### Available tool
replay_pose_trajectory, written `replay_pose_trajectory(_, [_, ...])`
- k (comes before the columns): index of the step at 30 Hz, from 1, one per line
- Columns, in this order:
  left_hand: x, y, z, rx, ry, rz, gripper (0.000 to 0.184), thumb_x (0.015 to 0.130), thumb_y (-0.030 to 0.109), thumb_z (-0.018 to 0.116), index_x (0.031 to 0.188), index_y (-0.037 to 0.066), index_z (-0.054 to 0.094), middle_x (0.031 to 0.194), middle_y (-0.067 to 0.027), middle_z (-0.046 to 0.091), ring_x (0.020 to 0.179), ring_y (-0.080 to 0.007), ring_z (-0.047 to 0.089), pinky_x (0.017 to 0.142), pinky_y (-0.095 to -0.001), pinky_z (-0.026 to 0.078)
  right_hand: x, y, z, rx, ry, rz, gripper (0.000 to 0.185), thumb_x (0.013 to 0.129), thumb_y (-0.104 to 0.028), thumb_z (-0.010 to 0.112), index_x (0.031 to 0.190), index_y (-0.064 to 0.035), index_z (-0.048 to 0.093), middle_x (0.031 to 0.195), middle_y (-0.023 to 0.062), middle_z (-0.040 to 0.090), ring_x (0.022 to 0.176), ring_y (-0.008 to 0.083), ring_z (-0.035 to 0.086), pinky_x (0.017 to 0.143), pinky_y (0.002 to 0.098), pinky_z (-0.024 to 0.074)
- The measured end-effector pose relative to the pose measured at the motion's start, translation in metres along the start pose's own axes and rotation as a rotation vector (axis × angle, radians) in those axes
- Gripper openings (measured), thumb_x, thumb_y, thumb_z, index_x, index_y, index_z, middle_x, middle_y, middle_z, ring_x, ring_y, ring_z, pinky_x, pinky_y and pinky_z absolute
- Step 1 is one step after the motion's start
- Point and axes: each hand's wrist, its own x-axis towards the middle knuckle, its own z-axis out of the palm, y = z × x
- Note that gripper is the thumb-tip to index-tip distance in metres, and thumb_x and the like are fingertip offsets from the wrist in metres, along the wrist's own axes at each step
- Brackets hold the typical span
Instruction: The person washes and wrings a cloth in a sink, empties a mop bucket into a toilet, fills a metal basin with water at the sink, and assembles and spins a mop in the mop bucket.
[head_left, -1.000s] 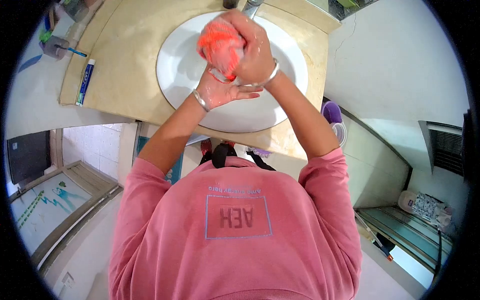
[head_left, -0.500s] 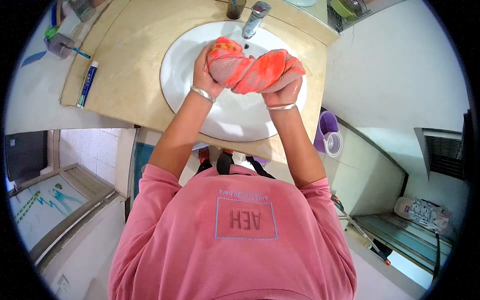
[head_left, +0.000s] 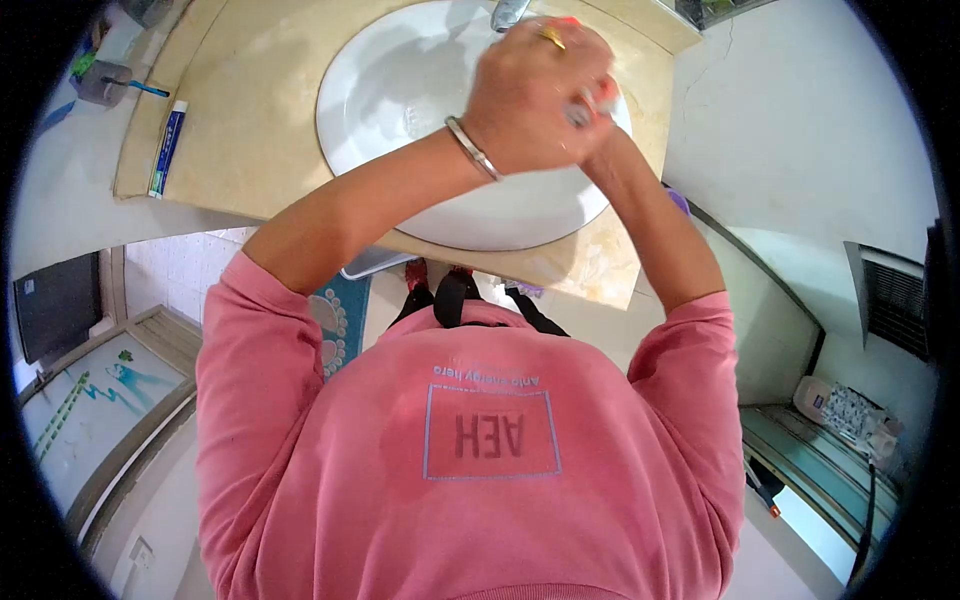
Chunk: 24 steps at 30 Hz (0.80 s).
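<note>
My left hand [head_left: 535, 95], with a bangle at its wrist and a yellow ring, is closed over a wet, bunched-up towel [head_left: 604, 94]. Only small orange-red and pale bits of the towel show beside the fingers. Behind it, my right hand [head_left: 608, 147] is mostly covered; its wrist comes in from the right and it grips the same towel. Both hands are pressed together, blurred by motion, above the right side of the white washbasin [head_left: 365, 130]. The faucet [head_left: 508, 14] is just beyond them, partly cut off by the frame's top edge.
A toothpaste tube [head_left: 168, 148] lies on the left of the beige counter [head_left: 250, 110], near a cup [head_left: 103, 84] with a toothbrush. Under the counter, a blue footprint mat [head_left: 340, 310] lies on the floor. A purple bucket [head_left: 678, 200] peeks out at the counter's right.
My hands have come together from either end of the twisted towel, which is now bunched and mostly hidden. My left hand has crossed to the right, over my right hand. The view has shifted slightly.
</note>
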Motion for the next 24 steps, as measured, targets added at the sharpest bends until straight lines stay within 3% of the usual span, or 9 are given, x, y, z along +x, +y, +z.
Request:
replay_pose_trajectory(4, [-0.004, 0.025, -0.002, -0.027, -0.28, 0.045, 0.013, 0.053, 0.014, 0.062, 0.064, 0.015, 0.055, 0.073, -0.0002, 0.056, 0.072, -0.0215, 0.055, 0.066, -0.0345, 0.045, -0.028, -0.032, 0.035, -0.217, -0.073, 0.014, 0.031, 0.08, -0.037, 0.05, 0.092, -0.0093, 0.051, 0.084, 0.0044, 0.054, 0.075, 0.0182, 0.053, 0.066, 0.0324, 0.0456])
replay_pose_trajectory(7, [-0.008, 0.032, 0.002, -0.181, -0.248, 0.222, 0.01, 0.054, 0.015, 0.061, 0.06, 0.014, 0.052, 0.072, 0.0001, 0.051, 0.073, -0.0253, 0.053, 0.056, -0.034, 0.045, -0.046, -0.043, 0.054, -0.268, -0.065, 0.08, 0.032, 0.081, -0.039, 0.05, 0.09, -0.0089, 0.052, 0.079, 0.0041, 0.054, 0.07, 0.0174, 0.053, 0.061, 0.0313, 0.0451])
replay_pose_trajectory(12, [-0.034, 0.047, 0.006, -0.217, -0.369, 0.264, 0.012, 0.056, 0.017, 0.058, 0.058, 0.01, 0.048, 0.066, -0.0075, 0.045, 0.062, -0.0254, 0.049, 0.045, -0.0325, 0.039, -0.001, -0.013, 0.017, -0.185, 0.082, 0.488, 0.033, 0.081, -0.041, 0.049, 0.085, -0.0086, 0.052, 0.071, 0.0044, 0.053, 0.059, 0.0175, 0.053, 0.054, 0.0314, 0.0447])
replay_pose_trajectory(13, [-0.039, 0.049, 0.007, -0.178, -0.313, 0.399, 0.016, 0.053, 0.017, 0.057, 0.056, 0.008, 0.045, 0.061, -0.0086, 0.042, 0.057, -0.0238, 0.046, 0.043, -0.0327, 0.036, 0.0, -0.009, 0.015, -0.424, 0.023, 0.428, 0.029, 0.081, -0.038, 0.05, 0.083, -0.0087, 0.052, 0.069, 0.0051, 0.052, 0.053, 0.018, 0.051, 0.05, 0.0316, 0.0443])
replay_pose_trajectory(16, [-0.04, 0.045, 0.008, -0.157, -0.366, 0.624, 0.016, 0.055, 0.019, 0.057, 0.051, 0.01, 0.044, 0.055, -0.004, 0.041, 0.055, -0.0209, 0.047, 0.043, -0.0318, 0.037, 0.015, 0.008, 0.0, -0.59, -0.055, 0.342, 0.024, 0.08, -0.032, 0.05, 0.081, -0.0083, 0.052, 0.068, 0.0054, 0.053, 0.054, 0.0177, 0.052, 0.048, 0.0306, 0.044])
replay_pose_trajectory(19, [-0.049, 0.043, 0.011, -0.163, -0.482, 0.662, 0.017, 0.056, 0.019, 0.056, 0.048, 0.011, 0.043, 0.055, -0.001, 0.044, 0.056, -0.02, 0.048, 0.045, -0.031, 0.038, 0.027, 0.028, -0.026, -0.703, -0.055, 0.251, 0.02, 0.081, -0.026, 0.049, 0.08, -0.0055, 0.053, 0.069, 0.0064, 0.055, 0.057, 0.0181, 0.054, 0.048, 0.0307, 0.0441])
replay_pose_trajectory(21, [-0.057, 0.04, 0.017, -0.17, -0.493, 0.71, 0.017, 0.056, 0.02, 0.056, 0.048, 0.011, 0.044, 0.056, -0.0011, 0.045, 0.057, -0.0201, 0.049, 0.046, -0.031, 0.038, 0.027, 0.028, -0.021, -1.134, -0.089, 0.05, 0.019, 0.08, -0.02, 0.048, 0.079, -0.0022, 0.055, 0.074, 0.012, 0.057, 0.062, 0.0225, 0.056, 0.052, 0.0321, 0.0458])
replay_pose_trajectory(23, [-0.072, 0.038, 0.025, -0.206, -0.475, 0.728, 0.017, 0.056, 0.021, 0.055, 0.05, 0.011, 0.043, 0.057, -0.0028, 0.046, 0.059, -0.0212, 0.05, 0.047, -0.0311, 0.038, 0.022, 0.026, -0.005, -1.891, -0.161, -0.3, 0.018, 0.078, -0.011, 0.047, 0.078, 0.0024, 0.06, 0.081, 0.0223, 0.059, 0.072, 0.0307, 0.06, 0.06, 0.0345, 0.0488])
replay_pose_trajectory(24, [-0.077, 0.038, 0.024, -0.172, -0.541, 0.745, 0.017, 0.057, 0.021, 0.055, 0.05, 0.011, 0.043, 0.058, -0.0024, 0.047, 0.059, -0.0204, 0.05, 0.048, -0.0309, 0.038, 0.025, 0.037, -0.01, -1.615, -0.083, -0.246, 0.018, 0.077, -0.011, 0.047, 0.078, 0.0026, 0.059, 0.082, 0.0225, 0.059, 0.074, 0.0312, 0.059, 0.061, 0.0351, 0.0485])
